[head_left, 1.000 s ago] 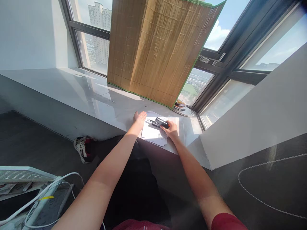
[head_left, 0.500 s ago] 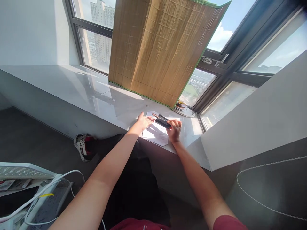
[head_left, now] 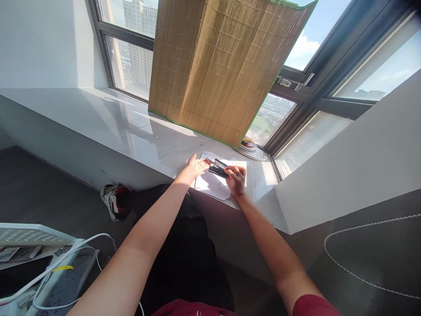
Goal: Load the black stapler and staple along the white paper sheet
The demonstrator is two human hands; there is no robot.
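Observation:
My right hand (head_left: 236, 179) grips what looks like a black stapler (head_left: 217, 170) by one end, with the fingers closed round it. Two long parts stand apart at its far end, and a bright metal strip shows along the upper one. My left hand (head_left: 196, 166) is palm up with its fingers stretched out. Its fingertips are close to the stapler's far end; I cannot tell whether they touch. White paper sheets (head_left: 215, 188) lie below both hands on the pale window sill (head_left: 164, 151), partly in sunlight.
A hanging bamboo blind (head_left: 213, 74) covers the middle of the window. Stacked plates (head_left: 251, 151) stand in the sill's right corner. At lower left is a white cart (head_left: 42, 232) with white cables (head_left: 82, 241). A beaded cord (head_left: 342, 267) hangs at right.
The stapler has shifted slightly left and turned, so its two parts and metal strip now show apart. My right hand has moved left with it. My left hand has barely moved.

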